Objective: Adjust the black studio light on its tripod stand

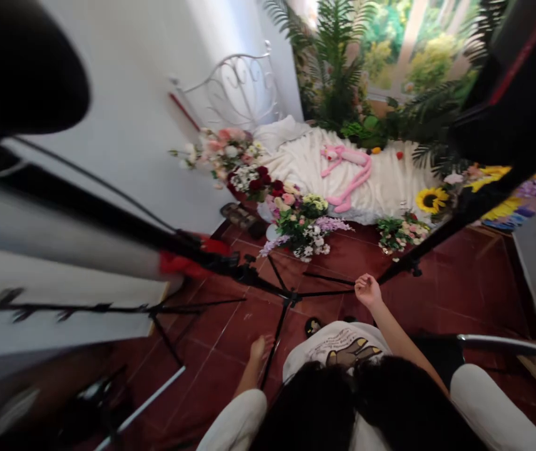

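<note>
L hand (259, 349) low, w/ blur, just beside a leg (273, 351) of the L stand (193, 248); fingers look loosely open, nothing seen in it. R hand (366, 290) raised fwd, fingers part-curled; can't tell whether they're loose or closed on something small. It's at the foot of the R stand (430, 238); contact w/ pole or leg can't be made out.

Stands are the nearest gear: black, legs splayed on red tile floor (211, 338), spread hub (291, 297) btwn the two hands. Another stand (155, 308) off to the L.

Handling, my judgement: grip a pole, not a thin leg; whole-hand wrap > fingertip pinch. Tops look bulky, so prob. top-heavy: steady w/ one hand before the other works a knob (417, 270). Legs lie close, may snag; lift a foot clear rather than drag. Watch own shoe (312, 326) near hub.

Beyond: flowers (291, 219) along the bed's near side, pink plush toy (352, 156) on white blanket (296, 156). Swing poles away from that side; a knock there would likely scatter blooms.
</note>
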Action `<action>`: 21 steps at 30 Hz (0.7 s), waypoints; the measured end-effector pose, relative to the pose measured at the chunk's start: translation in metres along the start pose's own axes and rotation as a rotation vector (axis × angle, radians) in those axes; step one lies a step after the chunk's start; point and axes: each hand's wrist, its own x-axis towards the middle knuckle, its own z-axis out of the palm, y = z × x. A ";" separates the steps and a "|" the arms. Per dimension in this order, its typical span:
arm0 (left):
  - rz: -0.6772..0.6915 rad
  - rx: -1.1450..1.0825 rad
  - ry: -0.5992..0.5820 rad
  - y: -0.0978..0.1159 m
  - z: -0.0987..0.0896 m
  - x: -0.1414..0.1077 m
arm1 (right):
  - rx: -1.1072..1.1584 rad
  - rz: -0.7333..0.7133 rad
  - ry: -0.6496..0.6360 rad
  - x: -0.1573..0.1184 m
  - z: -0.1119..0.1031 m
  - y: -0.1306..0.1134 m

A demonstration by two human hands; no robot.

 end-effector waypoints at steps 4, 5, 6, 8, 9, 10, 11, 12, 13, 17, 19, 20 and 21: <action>-0.013 -0.214 0.040 0.023 -0.006 0.014 | -0.165 0.112 -0.030 0.016 0.023 0.028; 0.052 -0.293 0.031 0.034 -0.005 0.017 | -0.202 0.140 -0.038 0.019 0.028 0.036; 0.109 -0.355 0.041 0.046 -0.005 0.019 | -0.245 0.164 -0.049 0.022 0.033 0.045; 0.263 -0.481 0.097 0.074 -0.005 0.021 | -0.346 0.198 -0.085 0.026 0.042 0.062; 0.361 -0.546 0.143 0.091 -0.006 0.021 | -0.398 0.216 -0.104 0.027 0.047 0.070; 0.457 -0.600 0.190 0.107 -0.008 0.021 | -0.442 0.240 -0.118 0.029 0.051 0.078; 0.552 -0.642 0.229 0.125 -0.009 0.021 | -0.478 0.273 -0.123 0.029 0.056 0.087; 0.637 -0.675 0.263 0.142 -0.010 0.021 | -0.507 0.315 -0.122 0.030 0.062 0.095; 0.700 -0.699 0.285 0.158 -0.010 0.021 | -0.534 0.364 -0.121 0.031 0.069 0.103; 0.703 -0.731 0.299 0.206 -0.003 0.021 | -0.724 0.550 -0.245 0.037 0.116 0.140; 0.614 -0.750 0.330 0.217 0.003 0.021 | -0.905 0.602 -0.359 0.043 0.147 0.160; 0.583 -0.759 0.342 0.220 0.006 0.020 | -1.014 0.601 -0.415 0.047 0.163 0.171; 0.568 -0.766 0.348 0.221 0.009 0.018 | -1.137 0.578 -0.468 0.051 0.178 0.181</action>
